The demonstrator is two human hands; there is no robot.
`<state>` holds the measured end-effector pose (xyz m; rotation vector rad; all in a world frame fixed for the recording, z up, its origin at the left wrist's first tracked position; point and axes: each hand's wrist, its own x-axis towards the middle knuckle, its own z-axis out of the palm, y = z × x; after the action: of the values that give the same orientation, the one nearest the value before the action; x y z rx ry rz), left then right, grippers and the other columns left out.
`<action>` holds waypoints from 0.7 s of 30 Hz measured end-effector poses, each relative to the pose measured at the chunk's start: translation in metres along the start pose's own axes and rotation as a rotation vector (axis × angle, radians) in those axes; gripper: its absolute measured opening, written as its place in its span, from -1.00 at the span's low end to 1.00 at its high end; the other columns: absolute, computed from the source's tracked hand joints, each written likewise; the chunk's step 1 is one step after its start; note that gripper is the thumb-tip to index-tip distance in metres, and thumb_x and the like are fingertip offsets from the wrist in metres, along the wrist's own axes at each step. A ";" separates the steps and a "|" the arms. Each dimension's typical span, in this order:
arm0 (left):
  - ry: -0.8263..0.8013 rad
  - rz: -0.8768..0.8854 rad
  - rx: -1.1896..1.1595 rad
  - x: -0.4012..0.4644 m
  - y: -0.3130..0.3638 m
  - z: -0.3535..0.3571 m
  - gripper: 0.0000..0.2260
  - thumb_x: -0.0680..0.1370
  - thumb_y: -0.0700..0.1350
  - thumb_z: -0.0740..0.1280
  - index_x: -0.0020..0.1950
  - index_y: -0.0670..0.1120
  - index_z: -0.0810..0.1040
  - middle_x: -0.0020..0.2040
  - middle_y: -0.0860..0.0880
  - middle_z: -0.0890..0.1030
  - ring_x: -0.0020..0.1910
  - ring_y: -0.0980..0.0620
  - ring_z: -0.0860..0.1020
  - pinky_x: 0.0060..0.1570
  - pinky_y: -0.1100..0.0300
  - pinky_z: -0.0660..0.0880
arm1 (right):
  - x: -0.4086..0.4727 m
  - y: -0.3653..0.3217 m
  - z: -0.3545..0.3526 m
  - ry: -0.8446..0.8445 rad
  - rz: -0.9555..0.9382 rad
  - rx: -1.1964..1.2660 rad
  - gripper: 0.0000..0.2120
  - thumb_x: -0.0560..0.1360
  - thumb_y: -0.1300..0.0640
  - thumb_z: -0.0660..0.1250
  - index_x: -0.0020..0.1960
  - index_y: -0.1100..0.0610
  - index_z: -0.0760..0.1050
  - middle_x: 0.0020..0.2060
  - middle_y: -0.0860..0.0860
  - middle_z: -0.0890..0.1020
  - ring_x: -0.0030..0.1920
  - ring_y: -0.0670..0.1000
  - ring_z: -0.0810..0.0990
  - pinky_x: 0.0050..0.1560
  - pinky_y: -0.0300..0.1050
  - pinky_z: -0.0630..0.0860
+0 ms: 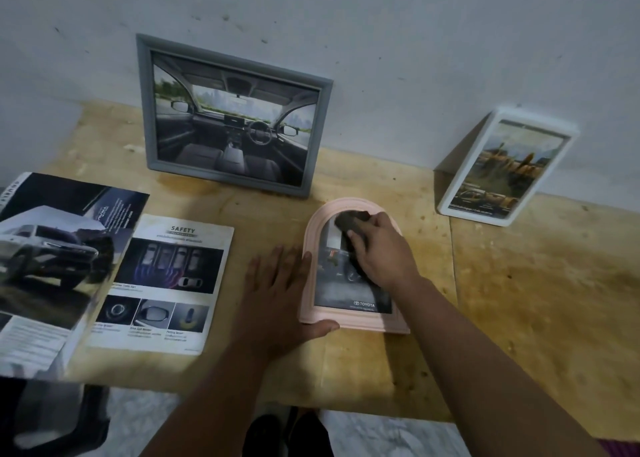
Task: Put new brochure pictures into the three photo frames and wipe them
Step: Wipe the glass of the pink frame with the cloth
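- Lying flat on the wooden desk (519, 283), toward the middle: a pink arched frame (313, 248) with a car picture behind its glass, "TOYOTA" printed near the lower edge.
- Pressed onto the upper part of that glass: a dark cloth (349, 221), bunched under the curled fingers of the right hand (381, 248), which grips it.
- Resting just left of the pink frame: the left hand (277, 290), fingers straight and spread on the desk, thumb laid along the frame's bottom edge — bracing it, holding nothing.
- Propped upright against the wall behind: a grey frame (145, 110) showing a car interior, steering wheel and dashboard visible.
- Leaning against the wall at far right, well apart from the others: a white frame (450, 200) with a brownish outdoor scene — details too blurred to tell.
- Spread on the desk's left side: an open brochure (52, 248) showing a white vehicle, overlapping a loose page headed "SAFETY" (166, 283).
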<state>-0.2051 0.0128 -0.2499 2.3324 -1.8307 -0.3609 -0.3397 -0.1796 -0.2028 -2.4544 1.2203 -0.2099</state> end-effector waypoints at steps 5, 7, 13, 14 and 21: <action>0.001 0.004 -0.001 0.000 -0.001 0.003 0.09 0.37 0.66 0.08 0.67 -0.07 0.14 0.66 -0.18 0.16 0.65 -0.22 0.08 0.56 -0.32 0.00 | -0.031 0.003 0.017 -0.105 -0.257 -0.187 -0.60 0.66 -0.07 0.08 0.40 0.03 0.47 0.11 0.11 0.43 -0.18 0.21 0.58 -0.29 0.04 0.54; 0.004 0.012 -0.001 0.000 -0.001 0.003 0.09 0.38 0.65 0.07 0.67 -0.08 0.13 0.66 -0.18 0.16 0.65 -0.23 0.08 0.55 -0.33 0.03 | -0.052 0.007 0.012 -0.159 -0.353 -0.240 -0.58 0.66 -0.09 0.05 0.42 0.02 0.44 0.10 0.07 0.42 -0.20 0.14 0.57 -0.34 0.02 0.54; 0.036 0.035 -0.010 0.000 0.000 0.001 0.08 0.38 0.65 0.10 0.66 -0.09 0.18 0.65 -0.20 0.19 0.64 -0.24 0.12 0.54 -0.34 0.06 | -0.050 0.018 -0.020 -0.304 -0.296 0.195 -0.68 0.66 0.02 0.25 0.36 0.04 0.58 0.05 -0.02 0.53 0.02 -0.02 0.55 -0.01 -0.14 0.50; 0.041 0.035 -0.012 0.000 -0.001 0.001 0.09 0.37 0.65 0.11 0.65 -0.09 0.19 0.65 -0.19 0.19 0.64 -0.24 0.12 0.54 -0.34 0.06 | -0.037 0.018 -0.026 -0.236 -0.198 0.296 -0.70 0.65 0.04 0.26 0.33 0.06 0.60 0.03 -0.01 0.55 0.05 -0.02 0.55 0.04 -0.17 0.46; 0.021 0.015 0.005 0.001 0.000 0.001 0.08 0.37 0.65 0.09 0.66 -0.07 0.16 0.65 -0.17 0.18 0.65 -0.22 0.10 0.54 -0.34 0.04 | -0.007 -0.009 0.013 -0.063 -0.174 -0.049 -0.66 0.68 -0.01 0.17 0.39 0.05 0.52 0.10 0.09 0.49 -0.03 0.19 0.59 -0.08 0.07 0.55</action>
<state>-0.2053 0.0115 -0.2503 2.3157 -1.8402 -0.3290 -0.3339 -0.1656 -0.2106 -2.5904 0.9974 -0.1505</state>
